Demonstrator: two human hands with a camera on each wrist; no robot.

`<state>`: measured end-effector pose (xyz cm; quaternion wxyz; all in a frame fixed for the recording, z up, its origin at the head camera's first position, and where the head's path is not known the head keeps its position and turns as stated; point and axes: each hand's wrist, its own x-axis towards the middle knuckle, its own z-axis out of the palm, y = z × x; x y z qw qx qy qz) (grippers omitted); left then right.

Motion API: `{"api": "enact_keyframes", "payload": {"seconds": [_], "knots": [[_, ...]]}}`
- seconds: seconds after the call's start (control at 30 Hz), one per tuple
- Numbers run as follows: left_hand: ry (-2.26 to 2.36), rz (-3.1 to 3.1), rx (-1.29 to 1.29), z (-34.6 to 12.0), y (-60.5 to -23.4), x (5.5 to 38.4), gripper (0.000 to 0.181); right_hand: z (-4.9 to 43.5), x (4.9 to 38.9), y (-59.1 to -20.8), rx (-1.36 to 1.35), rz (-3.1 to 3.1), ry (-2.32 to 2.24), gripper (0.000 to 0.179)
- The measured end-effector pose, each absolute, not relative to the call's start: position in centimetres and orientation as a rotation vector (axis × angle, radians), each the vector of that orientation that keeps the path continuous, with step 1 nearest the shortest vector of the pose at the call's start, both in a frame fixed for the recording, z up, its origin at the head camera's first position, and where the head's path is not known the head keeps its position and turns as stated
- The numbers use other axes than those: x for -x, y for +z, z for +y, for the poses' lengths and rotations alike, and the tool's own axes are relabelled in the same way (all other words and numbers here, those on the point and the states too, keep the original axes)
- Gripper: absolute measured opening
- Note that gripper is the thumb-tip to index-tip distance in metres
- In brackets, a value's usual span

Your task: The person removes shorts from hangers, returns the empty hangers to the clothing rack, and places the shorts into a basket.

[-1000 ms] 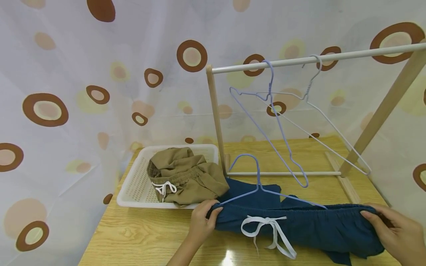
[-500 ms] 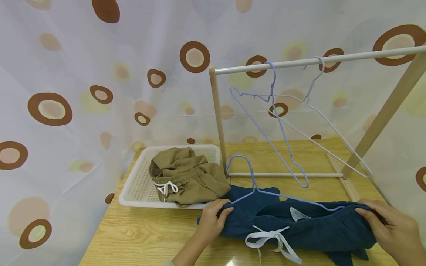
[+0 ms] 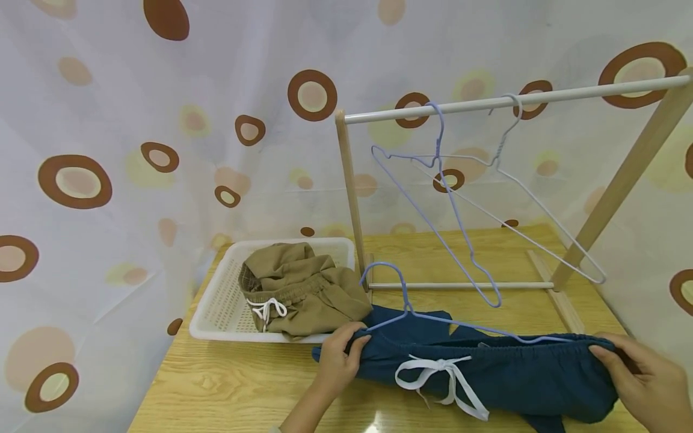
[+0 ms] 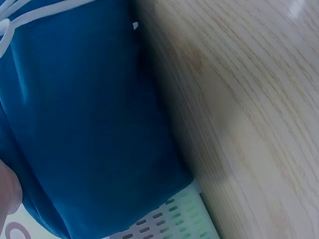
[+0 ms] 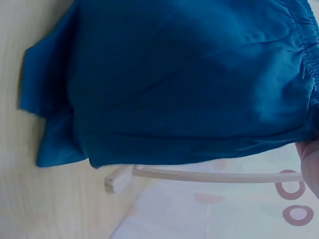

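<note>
Navy drawstring shorts (image 3: 520, 373) with a white bow (image 3: 441, 367) are stretched between my hands, low over the table. My left hand (image 3: 338, 361) pinches the left end of the waistband, beside the left arm of a lilac wire hanger (image 3: 455, 322). The hanger's hook points up, and its lower part is hidden inside the waist. At the other end, my right hand (image 3: 644, 373) grips the waistband with thumb in front. In the left wrist view the shorts (image 4: 89, 119) fill the left half. The right wrist view shows the shorts (image 5: 189, 89) hanging, their leg ends near the table.
A white basket (image 3: 216, 313) with folded khaki shorts (image 3: 305, 285) stands at the left. Behind the navy shorts is a rack with a white rail (image 3: 568, 93). From it hang a lilac hanger (image 3: 417, 210) and a white hanger (image 3: 547, 210). Patterned curtain (image 3: 216, 90) surrounds the table.
The hanger's hook has shifted left, and its right arm now reaches further towards my right hand. The waistband gaped half a second ago, showing a white label, and is now drawn straighter.
</note>
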<state>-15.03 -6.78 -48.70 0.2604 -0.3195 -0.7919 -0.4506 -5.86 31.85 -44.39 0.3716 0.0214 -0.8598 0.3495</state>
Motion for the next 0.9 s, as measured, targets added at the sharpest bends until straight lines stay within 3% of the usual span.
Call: {"api": "enact_keyframes", "payload": {"seconds": [0.07,0.27,0.5,0.7,0.9], "knots": [[-1.23,-2.13,0.873,-7.0,-48.6,15.0,0.012,31.9,5.6,-44.7,-0.051,-2.205,0.904,0.004],[-1.203,-2.059,0.855,-7.3,-48.6,15.3,0.017,31.5,5.1,-45.6,0.013,-2.177,0.963,0.035],[-1.181,-2.023,0.812,-7.7,-48.9,15.1,0.02,30.1,4.7,-47.3,0.141,-2.164,1.047,0.056],[-1.235,-2.007,0.74,-8.2,-48.8,15.3,0.019,29.0,4.9,-48.3,0.271,-2.191,1.089,0.045],[-1.246,-1.993,0.744,-8.0,-47.7,15.1,0.021,28.5,6.9,-49.3,0.17,-2.134,1.138,0.038]]}}
